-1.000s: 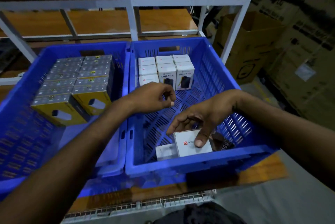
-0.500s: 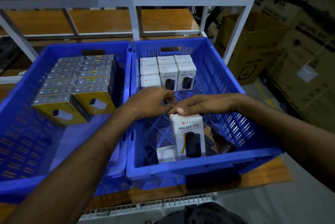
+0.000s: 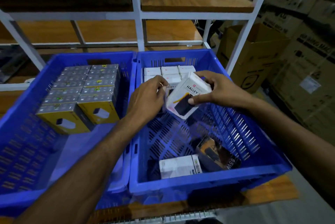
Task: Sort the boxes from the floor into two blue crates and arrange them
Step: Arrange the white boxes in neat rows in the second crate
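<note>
The right hand (image 3: 220, 90) has the white box (image 3: 188, 94) clamped, thumb on the printed front and fingers curled over the top edge, and it's tilted, held up over the far half of the right crate (image 3: 208, 185). The left hand (image 3: 146, 100) sits tight against the box's left edge with its fingers curled; whether it's gripping or only steadying, I can't tell. To my eye that tilt is for swinging it upright so it matches the row of white boxes (image 3: 169, 70) standing just behind it at the back wall. Nearer us in that crate lie a loose white box (image 3: 179, 166) and a dark box (image 3: 217, 153), flat and unsorted. Next door, the left crate (image 3: 27, 193) carries the yellow boxes (image 3: 81, 96), packed upright in two neat columns. That's one kind per crate, so this one likely goes in the white row. Both crates rest on the wooden shelf (image 3: 262, 196).
</note>
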Action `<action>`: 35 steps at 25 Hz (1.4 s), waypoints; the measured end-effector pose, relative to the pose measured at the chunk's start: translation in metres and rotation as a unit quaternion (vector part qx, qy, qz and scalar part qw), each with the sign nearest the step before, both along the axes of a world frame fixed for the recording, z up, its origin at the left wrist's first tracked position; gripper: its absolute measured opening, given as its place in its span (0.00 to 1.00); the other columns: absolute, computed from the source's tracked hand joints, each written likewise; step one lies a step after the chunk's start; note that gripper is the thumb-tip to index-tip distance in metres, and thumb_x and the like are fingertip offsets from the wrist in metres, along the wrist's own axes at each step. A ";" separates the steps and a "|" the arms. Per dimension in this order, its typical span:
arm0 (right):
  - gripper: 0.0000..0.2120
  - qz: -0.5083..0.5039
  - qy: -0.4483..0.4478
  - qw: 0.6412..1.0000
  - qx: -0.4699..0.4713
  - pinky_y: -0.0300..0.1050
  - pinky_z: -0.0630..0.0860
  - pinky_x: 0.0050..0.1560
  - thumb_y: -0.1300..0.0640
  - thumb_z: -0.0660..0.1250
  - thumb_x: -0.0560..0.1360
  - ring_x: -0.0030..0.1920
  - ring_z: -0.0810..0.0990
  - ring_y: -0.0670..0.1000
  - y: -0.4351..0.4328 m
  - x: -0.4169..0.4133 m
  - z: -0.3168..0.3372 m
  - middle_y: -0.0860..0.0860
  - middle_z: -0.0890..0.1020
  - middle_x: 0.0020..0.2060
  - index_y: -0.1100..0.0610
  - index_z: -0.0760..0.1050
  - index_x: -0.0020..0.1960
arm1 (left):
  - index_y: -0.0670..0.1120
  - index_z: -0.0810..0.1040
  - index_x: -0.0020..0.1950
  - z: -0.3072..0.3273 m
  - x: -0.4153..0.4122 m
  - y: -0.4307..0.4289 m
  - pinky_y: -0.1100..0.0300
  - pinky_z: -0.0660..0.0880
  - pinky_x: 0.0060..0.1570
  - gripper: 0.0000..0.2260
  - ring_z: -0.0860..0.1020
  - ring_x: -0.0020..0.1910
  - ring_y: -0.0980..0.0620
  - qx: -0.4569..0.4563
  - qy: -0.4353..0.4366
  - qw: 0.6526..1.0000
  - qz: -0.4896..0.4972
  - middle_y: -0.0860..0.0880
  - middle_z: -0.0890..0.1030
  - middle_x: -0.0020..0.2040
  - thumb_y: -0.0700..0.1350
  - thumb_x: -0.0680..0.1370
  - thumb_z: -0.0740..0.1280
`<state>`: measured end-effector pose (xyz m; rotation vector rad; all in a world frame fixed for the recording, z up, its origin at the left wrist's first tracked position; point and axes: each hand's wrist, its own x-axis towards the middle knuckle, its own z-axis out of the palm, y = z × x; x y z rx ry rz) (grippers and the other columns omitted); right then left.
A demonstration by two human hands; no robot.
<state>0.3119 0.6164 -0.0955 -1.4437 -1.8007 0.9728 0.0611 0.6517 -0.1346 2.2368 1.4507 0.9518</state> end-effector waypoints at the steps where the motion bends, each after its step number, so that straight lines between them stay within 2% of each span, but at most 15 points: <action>1: 0.38 -0.025 -0.006 0.998 0.050 0.48 0.82 0.59 0.53 0.85 0.64 0.59 0.83 0.46 -0.001 -0.002 -0.001 0.47 0.83 0.59 0.48 0.74 0.70 | 0.55 0.76 0.59 -0.001 0.000 0.002 0.51 0.75 0.43 0.07 0.79 0.43 0.48 0.002 -0.013 1.000 0.007 0.54 0.82 0.53 0.45 0.82 0.63; 5: 0.34 -0.043 0.024 0.984 0.172 0.38 0.79 0.59 0.63 0.84 0.65 0.63 0.79 0.43 -0.003 -0.006 -0.004 0.46 0.81 0.60 0.54 0.74 0.67 | 0.54 0.75 0.59 0.001 0.001 0.001 0.54 0.72 0.45 0.09 0.77 0.43 0.52 0.012 -0.073 0.997 0.030 0.54 0.79 0.54 0.42 0.82 0.62; 8: 0.30 -0.043 -0.001 0.970 0.239 0.45 0.80 0.61 0.64 0.82 0.68 0.64 0.79 0.46 -0.006 -0.005 -0.003 0.49 0.81 0.62 0.56 0.75 0.67 | 0.51 0.76 0.59 0.004 -0.001 0.001 0.59 0.68 0.45 0.12 0.77 0.48 0.53 0.011 -0.101 0.993 0.055 0.54 0.78 0.56 0.37 0.81 0.62; 10: 0.25 -0.029 -0.126 0.918 0.374 0.51 0.80 0.61 0.62 0.77 0.73 0.66 0.79 0.51 -0.012 -0.005 -0.003 0.52 0.79 0.65 0.59 0.75 0.68 | 0.50 0.76 0.59 0.005 -0.002 0.000 0.61 0.68 0.46 0.13 0.77 0.49 0.54 0.012 -0.114 0.991 0.068 0.54 0.76 0.56 0.35 0.80 0.62; 12: 0.19 0.016 -0.241 0.840 0.486 0.54 0.79 0.64 0.64 0.71 0.77 0.69 0.77 0.56 -0.017 -0.005 -0.003 0.56 0.79 0.67 0.63 0.76 0.67 | 0.50 0.76 0.59 0.007 -0.002 -0.001 0.60 0.69 0.47 0.13 0.77 0.49 0.55 0.011 -0.120 0.990 0.073 0.55 0.75 0.56 0.35 0.80 0.62; 14: 0.15 0.062 -0.287 0.799 0.525 0.55 0.76 0.67 0.63 0.66 0.80 0.69 0.77 0.61 -0.019 -0.008 -0.006 0.59 0.80 0.66 0.66 0.78 0.65 | 0.49 0.77 0.59 0.007 -0.002 0.000 0.59 0.70 0.48 0.12 0.77 0.49 0.54 0.008 -0.120 0.990 0.069 0.53 0.75 0.57 0.36 0.80 0.63; 16: 0.18 0.065 -0.301 0.804 0.508 0.56 0.77 0.64 0.65 0.70 0.77 0.67 0.78 0.61 -0.018 -0.011 -0.007 0.59 0.80 0.66 0.65 0.78 0.67 | 0.49 0.77 0.59 0.007 -0.002 0.000 0.59 0.70 0.49 0.11 0.76 0.49 0.55 0.006 -0.124 0.990 0.066 0.53 0.75 0.57 0.36 0.80 0.63; 18: 0.30 0.036 -0.288 0.837 0.463 0.56 0.78 0.57 0.63 0.73 0.72 0.62 0.78 0.59 -0.016 -0.016 -0.004 0.56 0.80 0.65 0.61 0.73 0.74 | 0.49 0.77 0.58 0.006 -0.002 0.002 0.61 0.69 0.48 0.11 0.74 0.49 0.58 0.011 -0.131 0.989 0.068 0.54 0.75 0.57 0.36 0.80 0.63; 20: 0.43 0.010 -0.242 0.889 0.389 0.56 0.79 0.53 0.49 0.75 0.71 0.58 0.79 0.56 -0.014 -0.023 0.005 0.53 0.80 0.62 0.55 0.61 0.81 | 0.50 0.76 0.57 0.006 -0.003 0.005 0.62 0.68 0.48 0.12 0.74 0.49 0.59 0.008 -0.143 0.987 0.072 0.54 0.75 0.56 0.35 0.80 0.64; 22: 0.52 -0.017 -0.196 0.927 0.319 0.53 0.80 0.53 0.37 0.76 0.68 0.58 0.79 0.51 -0.011 -0.030 0.015 0.49 0.80 0.60 0.49 0.53 0.83 | 0.52 0.75 0.55 0.005 -0.004 0.007 0.60 0.69 0.50 0.13 0.75 0.51 0.56 0.000 -0.157 0.985 0.074 0.53 0.75 0.56 0.34 0.80 0.64; 25: 0.54 -0.039 -0.185 0.936 0.295 0.50 0.81 0.52 0.34 0.77 0.65 0.57 0.78 0.48 -0.010 -0.038 0.020 0.43 0.77 0.58 0.47 0.56 0.83 | 0.52 0.76 0.55 0.005 -0.005 0.009 0.52 0.77 0.53 0.14 0.78 0.52 0.51 -0.004 -0.184 0.980 0.075 0.53 0.75 0.55 0.33 0.79 0.64; 28: 0.43 -0.014 -0.214 0.930 0.297 0.53 0.80 0.53 0.40 0.79 0.68 0.59 0.77 0.49 -0.003 -0.034 0.009 0.46 0.79 0.61 0.48 0.65 0.78 | 0.51 0.76 0.54 0.004 -0.005 0.010 0.47 0.79 0.54 0.13 0.79 0.53 0.49 -0.009 -0.202 0.976 0.083 0.53 0.75 0.55 0.33 0.79 0.63; 30: 0.33 0.013 -0.208 0.937 0.280 0.57 0.81 0.53 0.55 0.79 0.69 0.62 0.76 0.51 0.005 -0.024 -0.004 0.48 0.77 0.63 0.49 0.71 0.71 | 0.51 0.76 0.54 0.004 -0.005 0.012 0.44 0.79 0.53 0.13 0.81 0.51 0.47 -0.010 -0.219 0.972 0.083 0.52 0.75 0.55 0.33 0.79 0.62; 32: 0.31 0.024 -0.235 0.931 0.277 0.58 0.82 0.46 0.66 0.77 0.68 0.63 0.75 0.53 0.007 -0.017 -0.018 0.47 0.74 0.62 0.49 0.69 0.66 | 0.52 0.75 0.54 0.003 -0.005 0.012 0.42 0.79 0.52 0.13 0.81 0.49 0.46 -0.011 -0.221 0.972 0.079 0.51 0.75 0.56 0.34 0.79 0.62; 35: 0.32 0.024 -0.299 0.906 0.299 0.56 0.81 0.38 0.72 0.73 0.67 0.65 0.74 0.54 0.002 -0.013 -0.033 0.48 0.71 0.65 0.50 0.67 0.64 | 0.53 0.75 0.54 0.003 -0.005 0.011 0.42 0.79 0.52 0.13 0.81 0.48 0.46 -0.003 -0.222 0.972 0.077 0.53 0.75 0.56 0.34 0.80 0.62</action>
